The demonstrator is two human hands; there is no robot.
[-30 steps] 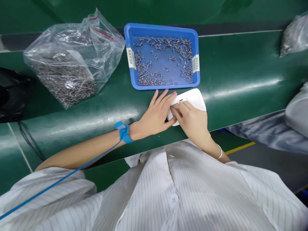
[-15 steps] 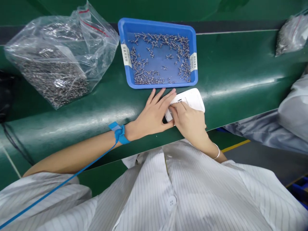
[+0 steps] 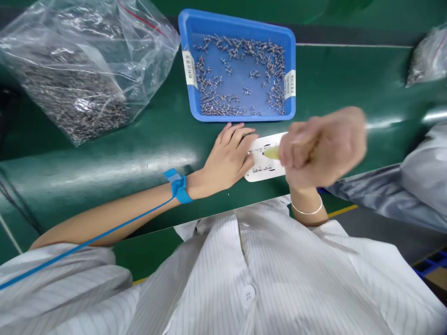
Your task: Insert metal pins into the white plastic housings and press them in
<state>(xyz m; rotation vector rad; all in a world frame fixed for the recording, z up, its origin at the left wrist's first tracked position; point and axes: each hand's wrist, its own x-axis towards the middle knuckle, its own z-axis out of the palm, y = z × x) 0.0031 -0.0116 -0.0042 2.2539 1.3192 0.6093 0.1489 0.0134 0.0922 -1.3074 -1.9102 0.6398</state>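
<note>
On the green work surface lies a white plastic panel [image 3: 260, 173] with small dark slots and marks. The fingers of my left hand [image 3: 225, 158] are stretched out, the thumb and index fingertip touching the panel's left end. Above its right part, my right hand [image 3: 321, 149] is closed, blurred by motion. A yellowish pointed tool [image 3: 271, 152] sticks out of it leftward over the panel; its exact kind does not show, and most of it is hidden in the fist. Just beyond stands a blue tray [image 3: 240, 117] with many small metal screws [image 3: 223, 110] scattered inside.
A large clear zip bag [image 3: 80, 79] full of small metal parts lies at the left. Another such bag [image 3: 428, 58] is at the far right. A blue wrist strap [image 3: 179, 188] with its cord is on my left wrist. A person's grey clothing [image 3: 384, 195] shows at right.
My right hand has lifted off the panel and moved right, and now holds the yellowish tool. My left hand stays at the panel's left end. The view has shifted slightly.
</note>
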